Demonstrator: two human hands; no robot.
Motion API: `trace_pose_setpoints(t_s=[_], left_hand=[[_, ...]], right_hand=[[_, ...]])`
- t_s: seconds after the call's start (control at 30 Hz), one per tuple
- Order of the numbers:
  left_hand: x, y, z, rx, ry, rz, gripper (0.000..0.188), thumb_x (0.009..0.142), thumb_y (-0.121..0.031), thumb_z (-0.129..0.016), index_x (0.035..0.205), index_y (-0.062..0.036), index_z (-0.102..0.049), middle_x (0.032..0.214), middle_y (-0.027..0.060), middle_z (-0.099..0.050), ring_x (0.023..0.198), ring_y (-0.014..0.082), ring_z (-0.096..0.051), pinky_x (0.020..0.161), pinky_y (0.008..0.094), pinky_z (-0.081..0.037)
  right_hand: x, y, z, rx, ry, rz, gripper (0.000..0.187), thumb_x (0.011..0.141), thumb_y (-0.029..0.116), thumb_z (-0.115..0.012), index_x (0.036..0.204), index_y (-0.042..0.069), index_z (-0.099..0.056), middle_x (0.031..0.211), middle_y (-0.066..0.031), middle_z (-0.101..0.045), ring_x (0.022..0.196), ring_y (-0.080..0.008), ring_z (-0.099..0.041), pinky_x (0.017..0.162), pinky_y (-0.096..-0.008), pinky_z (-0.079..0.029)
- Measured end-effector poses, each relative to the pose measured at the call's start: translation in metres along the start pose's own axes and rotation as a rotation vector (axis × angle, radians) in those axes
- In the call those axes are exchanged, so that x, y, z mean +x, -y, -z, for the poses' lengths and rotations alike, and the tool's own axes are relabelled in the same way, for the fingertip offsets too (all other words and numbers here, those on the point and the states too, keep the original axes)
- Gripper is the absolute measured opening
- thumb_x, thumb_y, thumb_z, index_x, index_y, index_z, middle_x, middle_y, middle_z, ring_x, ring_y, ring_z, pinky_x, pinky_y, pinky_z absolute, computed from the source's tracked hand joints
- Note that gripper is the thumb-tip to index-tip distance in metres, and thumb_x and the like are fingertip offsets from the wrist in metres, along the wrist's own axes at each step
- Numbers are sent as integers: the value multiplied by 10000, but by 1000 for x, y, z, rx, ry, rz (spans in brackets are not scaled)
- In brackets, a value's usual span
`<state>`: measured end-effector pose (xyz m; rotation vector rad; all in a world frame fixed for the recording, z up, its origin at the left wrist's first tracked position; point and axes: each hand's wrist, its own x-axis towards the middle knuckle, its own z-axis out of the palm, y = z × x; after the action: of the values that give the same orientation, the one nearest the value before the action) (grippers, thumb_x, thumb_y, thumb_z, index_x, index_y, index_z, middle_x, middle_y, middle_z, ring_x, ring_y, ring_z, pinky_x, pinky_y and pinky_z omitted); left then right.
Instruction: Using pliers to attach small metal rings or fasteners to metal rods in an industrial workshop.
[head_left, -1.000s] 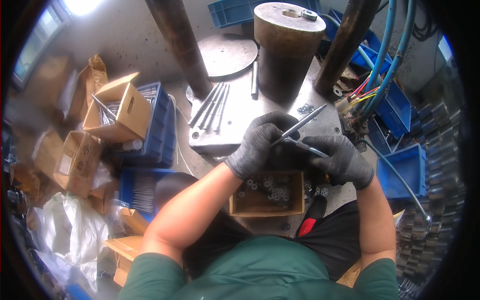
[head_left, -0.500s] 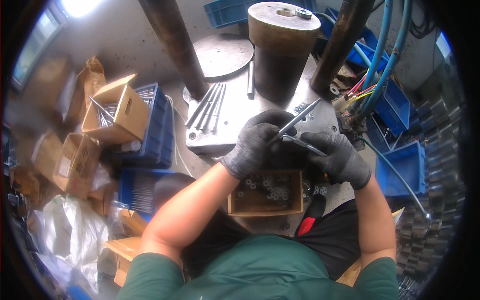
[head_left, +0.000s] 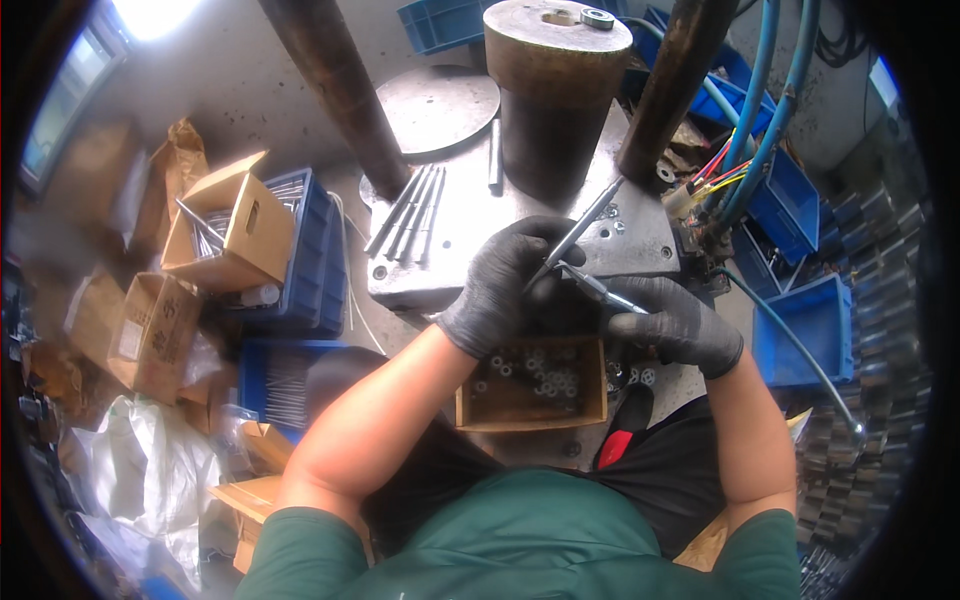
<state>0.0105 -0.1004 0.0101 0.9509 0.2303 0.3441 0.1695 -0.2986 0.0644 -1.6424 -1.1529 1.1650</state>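
Both of my hands wear dark grey gloves and work close together over the front edge of a steel machine bed point(head_left: 465, 245). My left hand point(head_left: 500, 285) is closed round a metal rod point(head_left: 590, 222) that slants up and to the right. My right hand point(head_left: 680, 325) grips a slim silver tool point(head_left: 605, 294), its kind unclear. The tool's far tip meets or nearly meets the rod beside my left fingers. Several similar rods point(head_left: 415, 215) lie side by side on the bed, left of my hands. Small metal pieces point(head_left: 615, 222) lie just past the rod.
A thick steel cylinder point(head_left: 545, 110) carrying a bearing ring point(head_left: 597, 18) stands between two dark columns. Below my hands is an open box of small rings point(head_left: 530, 405). Cartons point(head_left: 225, 235) and blue crates fill the left; blue hoses point(head_left: 765, 110) and bins point(head_left: 805, 335) the right.
The rod's upper end and the silver tool have shifted slightly left. My right thumb now lies lower along the tool. The whole view has moved a little.
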Motion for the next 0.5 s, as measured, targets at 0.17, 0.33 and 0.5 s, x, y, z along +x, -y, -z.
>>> trace_pose_setpoints(t_s=[0.17, 0.33, 0.5], left_hand=[[-1, -4, -2, -147, -49, 67, 525, 949, -207, -620, 1392, 67, -558, 1053, 114, -691, 673, 97, -593, 567, 183, -495], [9, 3, 18, -375, 33, 43, 649, 969, -156, -672, 1545, -16, -408, 1154, 92, -647, 866, 108, -623, 675, 192, -530], [3, -5, 7, -365, 1, 26, 722, 1019, -215, -677, 1631, -137, -302, 1172, 51, -601, 879, 77, -589, 696, 185, -508]], right_hand=[[-2, 12, -1, 245, 74, -55, 636, 922, 281, -731, 1453, -17, -548, 984, -57, -708, 900, -149, -692, 767, -292, -554], [-2, -7, 23, -3, -141, 4, 553, 910, 141, -710, 1425, -9, -576, 1056, -23, -647, 986, -132, -622, 911, -307, -516], [1, -26, 38, -60, -461, -5, 513, 864, 59, -650, 1368, -14, -588, 1047, -49, -649, 931, -128, -619, 815, -287, -542]])
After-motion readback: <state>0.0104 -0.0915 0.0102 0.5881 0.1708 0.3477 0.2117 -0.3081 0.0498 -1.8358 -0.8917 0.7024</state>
